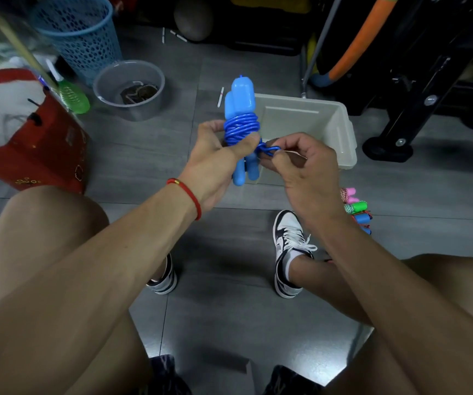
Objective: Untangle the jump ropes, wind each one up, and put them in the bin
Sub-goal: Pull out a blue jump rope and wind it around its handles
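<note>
I hold a blue jump rope [241,128] upright in front of me, its two light-blue handles side by side with the blue cord wound round their middle. My left hand [218,158] grips the handles and the coil, thumb pressed on the windings. My right hand [303,163] pinches a small loop of the cord's end beside the coil. Just behind stands the beige bin [340,129], with nothing visible inside it. Several wound ropes [356,209] with pink, green and blue handles lie on the floor to the right, partly hidden by my right wrist.
I sit above a grey tiled floor, my shoes [288,252] below my hands. A red bag [30,138] lies at left, a blue mesh basket [78,32] and a grey tub [128,86] behind it. Black equipment with an orange foam tube [363,38] fills the back right.
</note>
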`<state>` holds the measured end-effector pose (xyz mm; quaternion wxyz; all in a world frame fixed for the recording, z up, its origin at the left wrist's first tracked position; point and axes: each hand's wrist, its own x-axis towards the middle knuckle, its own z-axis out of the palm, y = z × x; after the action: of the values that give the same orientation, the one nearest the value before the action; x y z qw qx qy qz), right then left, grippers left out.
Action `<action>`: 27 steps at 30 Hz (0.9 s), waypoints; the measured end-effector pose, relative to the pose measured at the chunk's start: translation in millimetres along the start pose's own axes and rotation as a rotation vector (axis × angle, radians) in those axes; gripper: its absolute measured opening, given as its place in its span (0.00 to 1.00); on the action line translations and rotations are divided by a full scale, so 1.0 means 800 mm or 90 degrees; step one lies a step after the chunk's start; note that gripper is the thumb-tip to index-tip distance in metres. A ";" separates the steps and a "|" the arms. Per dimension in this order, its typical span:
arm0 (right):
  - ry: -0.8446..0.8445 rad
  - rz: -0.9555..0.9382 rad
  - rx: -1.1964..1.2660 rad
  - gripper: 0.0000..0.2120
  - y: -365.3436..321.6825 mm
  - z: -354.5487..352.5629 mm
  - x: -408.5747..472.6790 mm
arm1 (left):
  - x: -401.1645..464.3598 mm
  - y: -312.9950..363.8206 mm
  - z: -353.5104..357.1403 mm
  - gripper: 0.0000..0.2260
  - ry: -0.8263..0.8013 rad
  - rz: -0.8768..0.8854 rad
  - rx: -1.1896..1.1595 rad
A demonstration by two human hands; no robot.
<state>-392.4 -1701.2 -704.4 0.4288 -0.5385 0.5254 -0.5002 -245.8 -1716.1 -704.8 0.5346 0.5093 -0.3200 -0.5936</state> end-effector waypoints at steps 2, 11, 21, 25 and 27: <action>-0.031 -0.004 -0.052 0.04 -0.002 -0.001 0.001 | -0.004 0.002 0.003 0.26 -0.003 -0.014 0.019; -0.233 0.066 -0.140 0.09 -0.024 -0.015 0.005 | -0.001 0.021 -0.006 0.23 0.049 -0.036 -0.025; -0.076 0.149 0.034 0.17 -0.032 -0.035 0.016 | -0.006 0.026 -0.019 0.19 -0.155 -0.005 0.102; -0.036 0.246 0.143 0.18 -0.038 -0.038 0.021 | -0.005 0.033 -0.026 0.17 -0.243 -0.031 0.150; -0.022 0.261 0.156 0.18 -0.038 -0.038 0.021 | -0.004 0.034 -0.027 0.17 -0.272 -0.019 0.196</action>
<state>-419.5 -1713.1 -669.0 0.5927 -0.3729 0.5514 -0.4534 -217.2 -1715.9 -685.0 0.3623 0.4522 -0.5048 -0.6399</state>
